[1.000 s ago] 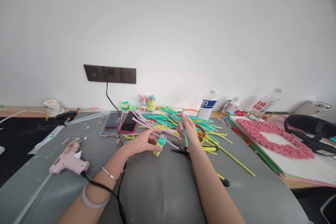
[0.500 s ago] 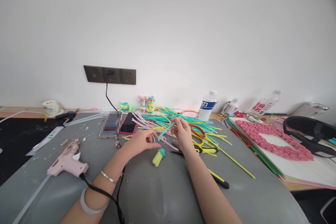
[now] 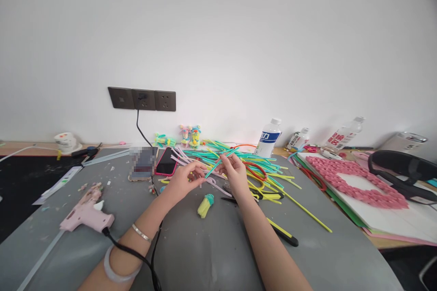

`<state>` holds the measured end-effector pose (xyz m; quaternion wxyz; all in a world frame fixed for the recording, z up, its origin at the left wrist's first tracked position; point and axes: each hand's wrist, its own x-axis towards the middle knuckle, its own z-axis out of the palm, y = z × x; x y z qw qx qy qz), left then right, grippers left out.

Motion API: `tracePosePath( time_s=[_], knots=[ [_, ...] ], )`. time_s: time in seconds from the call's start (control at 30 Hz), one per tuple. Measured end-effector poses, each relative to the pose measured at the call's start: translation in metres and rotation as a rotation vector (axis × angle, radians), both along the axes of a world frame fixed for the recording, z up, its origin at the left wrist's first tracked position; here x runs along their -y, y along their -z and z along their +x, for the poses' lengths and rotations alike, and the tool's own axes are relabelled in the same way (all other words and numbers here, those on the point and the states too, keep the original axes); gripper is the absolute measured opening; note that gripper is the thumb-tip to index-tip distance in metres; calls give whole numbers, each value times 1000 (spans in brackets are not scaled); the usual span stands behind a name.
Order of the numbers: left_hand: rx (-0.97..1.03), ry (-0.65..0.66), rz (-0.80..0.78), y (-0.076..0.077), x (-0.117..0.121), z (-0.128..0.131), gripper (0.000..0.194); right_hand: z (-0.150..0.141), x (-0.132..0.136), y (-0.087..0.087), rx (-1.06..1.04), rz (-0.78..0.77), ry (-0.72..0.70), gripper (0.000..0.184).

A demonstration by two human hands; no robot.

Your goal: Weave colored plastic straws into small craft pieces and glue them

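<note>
A teal pipe cleaner (image 3: 213, 168) slants between my hands above the mat. My right hand (image 3: 235, 173) pinches it in its upper part. At its lower end, my left hand (image 3: 186, 179) has thumb and fingers closed round the tip. Just below the hands lies a small bundle of yellow pipe cleaner with a teal top (image 3: 205, 206). Behind them spreads a loose pile of pipe cleaners (image 3: 262, 163) in teal, yellow and lilac, with some red ones. Scissors with yellow and black handles (image 3: 271, 195) lie beside my right wrist, partly hidden.
A pink glue gun (image 3: 89, 213) rests at left, its black cord running under my left forearm. Two phones, one pink-edged (image 3: 166, 162), lie behind my left hand. Small pipe-cleaner figures (image 3: 190, 135) and a bottle (image 3: 268, 137) stand near the wall. A pink textured piece (image 3: 355, 182) is at right.
My left hand has moved slightly up and its fingers have closed onto the lower end of the teal pipe cleaner. My right hand has shifted slightly left, still pinching it.
</note>
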<state>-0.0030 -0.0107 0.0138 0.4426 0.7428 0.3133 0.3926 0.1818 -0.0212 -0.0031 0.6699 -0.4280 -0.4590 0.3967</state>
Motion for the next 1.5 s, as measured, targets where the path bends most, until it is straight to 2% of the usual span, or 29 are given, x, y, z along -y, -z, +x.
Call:
tracePosePath(
  time_s=[0.2, 0.43, 0.53, 0.63, 0.73, 0.83, 1.0, 1.5],
  knots=[
    [129, -57, -162, 6, -8, -2, 28, -11, 6, -3, 120, 0, -248, 25],
    [388, -135, -423, -1, -8, -1, 53, -16, 9, -3, 184, 10, -231, 24],
    [519, -189, -468, -2, -7, 1, 56, -22, 10, -5, 177, 24, -280, 24],
    [584, -216, -486, -2, -8, 2, 50, -26, 12, -6, 167, 23, -284, 24],
    [511, -166, -504, 0, -9, 0, 40, -24, 12, -6, 139, 14, -220, 23],
    [365, -87, -484, 1, -8, -1, 38, -20, 9, -4, 52, 22, -178, 24],
    [143, -5, -386, 1, -4, -1, 33, -17, 6, 0, 0, 7, -201, 25],
    [113, 20, -374, 8, -9, -3, 38, -10, 9, -7, 100, -30, -259, 30]
  ],
)
